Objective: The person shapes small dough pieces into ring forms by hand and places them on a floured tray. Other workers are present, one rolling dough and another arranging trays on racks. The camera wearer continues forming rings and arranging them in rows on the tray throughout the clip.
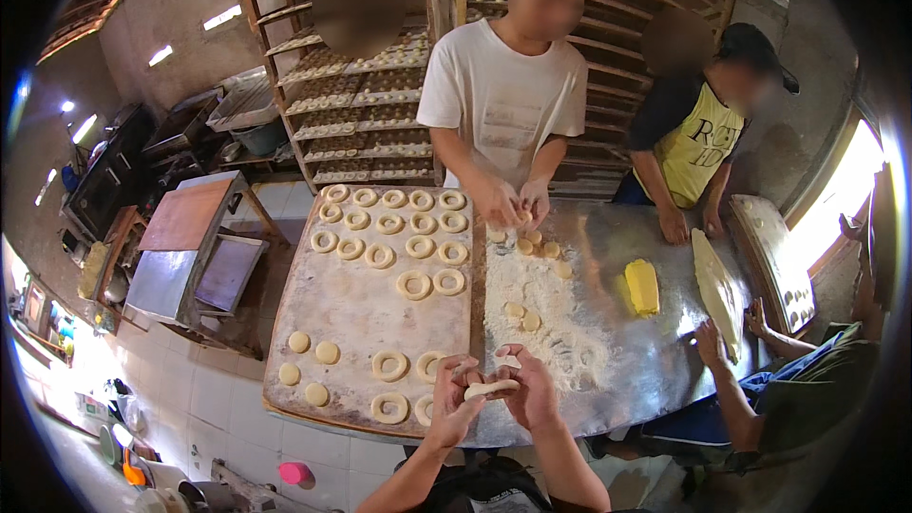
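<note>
My left hand (452,404) and my right hand (528,389) are raised over the near edge of the work surface, fingers curled round a pale piece of dough (491,389) held between them. Its exact shape is partly hidden by my fingers. On the floured wooden board (347,309) to the left lie several dough rings (389,366) and a group of flat dough discs (327,352). Ahead, a few small discs (530,320) rest in loose flour (560,351) on the metal table (655,361).
A co-worker (502,95) handles dough across the table. Another (693,133) and a person (807,389) at right touch a long dough sheet (717,290). A yellow block (642,287), a tray (774,266), racks (361,95) behind, and a side table (185,247) at left are in view.
</note>
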The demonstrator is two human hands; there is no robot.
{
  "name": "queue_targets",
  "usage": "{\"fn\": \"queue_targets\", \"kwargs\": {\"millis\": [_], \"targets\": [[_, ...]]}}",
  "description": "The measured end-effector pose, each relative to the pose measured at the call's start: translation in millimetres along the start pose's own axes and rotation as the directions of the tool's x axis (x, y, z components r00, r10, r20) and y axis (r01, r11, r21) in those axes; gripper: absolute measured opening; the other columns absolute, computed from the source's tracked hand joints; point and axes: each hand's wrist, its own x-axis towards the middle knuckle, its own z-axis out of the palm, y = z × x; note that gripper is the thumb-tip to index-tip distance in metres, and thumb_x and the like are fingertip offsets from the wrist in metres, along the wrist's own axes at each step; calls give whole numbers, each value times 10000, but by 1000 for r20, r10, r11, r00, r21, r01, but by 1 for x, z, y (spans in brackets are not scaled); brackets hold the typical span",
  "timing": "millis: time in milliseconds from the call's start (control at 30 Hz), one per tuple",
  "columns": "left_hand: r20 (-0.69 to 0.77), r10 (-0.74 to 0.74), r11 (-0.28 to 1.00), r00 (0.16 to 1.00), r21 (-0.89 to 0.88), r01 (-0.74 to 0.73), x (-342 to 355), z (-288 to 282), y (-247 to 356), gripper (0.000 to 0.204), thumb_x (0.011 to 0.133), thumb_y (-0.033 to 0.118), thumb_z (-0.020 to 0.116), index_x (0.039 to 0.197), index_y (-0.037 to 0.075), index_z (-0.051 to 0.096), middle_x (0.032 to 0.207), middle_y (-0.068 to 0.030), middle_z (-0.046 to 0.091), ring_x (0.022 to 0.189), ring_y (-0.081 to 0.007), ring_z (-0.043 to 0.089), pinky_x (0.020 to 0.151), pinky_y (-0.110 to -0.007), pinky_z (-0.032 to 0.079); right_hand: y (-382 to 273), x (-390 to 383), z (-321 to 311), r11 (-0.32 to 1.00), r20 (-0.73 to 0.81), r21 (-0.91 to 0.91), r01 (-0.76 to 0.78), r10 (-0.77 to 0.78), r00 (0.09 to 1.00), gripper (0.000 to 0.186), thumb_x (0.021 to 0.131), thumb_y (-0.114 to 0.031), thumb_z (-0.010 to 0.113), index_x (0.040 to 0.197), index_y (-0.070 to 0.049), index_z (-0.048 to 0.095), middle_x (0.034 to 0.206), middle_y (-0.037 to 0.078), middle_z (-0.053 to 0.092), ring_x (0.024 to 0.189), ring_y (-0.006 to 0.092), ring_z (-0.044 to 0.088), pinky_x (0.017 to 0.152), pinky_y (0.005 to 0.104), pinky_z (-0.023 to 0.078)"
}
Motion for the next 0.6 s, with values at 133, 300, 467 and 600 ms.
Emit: {"fn": "queue_targets", "kwargs": {"millis": [133,300,467,600], "targets": [[-195,27,781,981,616,101,2,-16,14,373,1019,329,509,1249,44,442,856,-72,548,757,-163,565,638,-345,503,28,-3,21,719,52,-673,170,-184,982,420,1049,-385,416,1340,-83,441,797,92,627,607,209,593,587,268,490],[77,107,314,991,943,-107,-11,-28,34,333,1041,338,403,1204,47,415,749,-174,664,600,-459,622,525,-534,485,49,12,29,779,220,-528,339,-261,940,581,1021,-534,400,1393,-89,422,950,168,677,695,204,658,591,287,495],[94,214,276,972,949,-152,-20,-54,50,273,1028,244,442,1195,31,408,691,-168,623,570,-417,622,493,-487,483,54,17,51,950,85,-312,-28,57,995,635,952,-249,554,1506,-103,279,1213,126,567,902,153,631,711,277,510],[33,244,402,969,906,-131,-25,-71,64,248,985,131,506,1195,32,418,669,-180,621,590,-420,636,509,-488,495,67,24,71,739,224,-672,44,147,963,650,844,-27,571,1446,-97,335,1179,63,535,846,125,598,675,244,466]]}}
